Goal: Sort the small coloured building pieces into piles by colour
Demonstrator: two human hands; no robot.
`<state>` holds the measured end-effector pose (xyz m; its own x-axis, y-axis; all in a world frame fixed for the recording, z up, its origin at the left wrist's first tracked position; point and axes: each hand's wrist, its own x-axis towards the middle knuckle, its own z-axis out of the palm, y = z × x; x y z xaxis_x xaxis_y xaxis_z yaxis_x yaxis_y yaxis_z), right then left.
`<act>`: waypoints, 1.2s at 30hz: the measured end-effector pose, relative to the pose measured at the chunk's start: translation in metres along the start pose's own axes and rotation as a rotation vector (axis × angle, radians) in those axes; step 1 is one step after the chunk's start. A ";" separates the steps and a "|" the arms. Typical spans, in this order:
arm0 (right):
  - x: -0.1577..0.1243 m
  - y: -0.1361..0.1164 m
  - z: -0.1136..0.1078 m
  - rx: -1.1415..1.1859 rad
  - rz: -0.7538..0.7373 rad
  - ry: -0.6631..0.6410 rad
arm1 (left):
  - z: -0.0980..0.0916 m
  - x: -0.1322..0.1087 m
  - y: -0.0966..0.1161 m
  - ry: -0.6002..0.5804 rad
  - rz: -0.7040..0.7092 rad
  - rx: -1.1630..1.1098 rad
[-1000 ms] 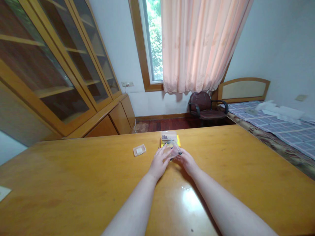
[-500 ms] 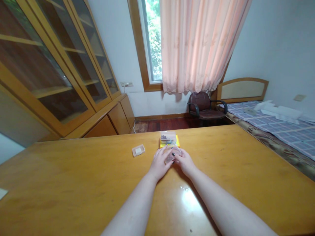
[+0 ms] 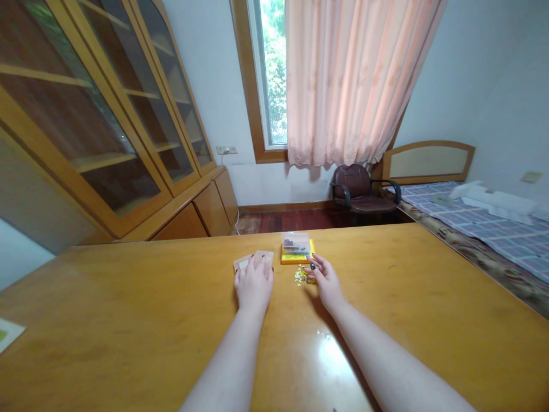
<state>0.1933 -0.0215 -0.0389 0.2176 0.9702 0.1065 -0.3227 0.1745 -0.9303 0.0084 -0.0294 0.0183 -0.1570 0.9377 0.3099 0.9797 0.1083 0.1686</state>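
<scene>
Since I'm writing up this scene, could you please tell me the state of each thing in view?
Left hand, over the clear cases, grip unclear
Right hand, curled by the small pieces, grip unclear
Clear cases, partly covered, lids unclear
Small pieces, loose on the table
Yellow box, flat under the clear packet
Curtain, drawn over part of the window
Glass doors, shut
Chair, upright

Small cream and yellow pieces (image 3: pixel 299 276) lie scattered, right of a shallow clear container (image 3: pixel 238 262).
</scene>
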 end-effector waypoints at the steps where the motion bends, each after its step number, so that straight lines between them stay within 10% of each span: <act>1: 0.000 -0.001 0.000 -0.008 -0.001 -0.006 | 0.003 0.000 0.003 -0.051 0.005 0.008; 16: 0.006 0.006 -0.008 -0.160 -0.145 0.020 | 0.046 0.007 -0.001 -0.081 -0.117 0.021; 26: 0.010 0.008 -0.012 -0.160 -0.149 0.062 | 0.025 0.071 0.060 -0.087 0.387 -0.044; 31: 0.011 0.009 -0.014 -0.169 -0.157 0.073 | 0.032 0.100 0.057 -0.216 0.563 -0.026; 36: 0.012 0.004 -0.014 -0.240 -0.169 0.078 | 0.022 0.080 0.050 -0.155 0.539 -0.152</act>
<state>0.2074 -0.0119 -0.0468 0.3224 0.9135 0.2481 -0.0514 0.2787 -0.9590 0.0479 0.0585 0.0315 0.3901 0.8859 0.2510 0.8855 -0.4356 0.1613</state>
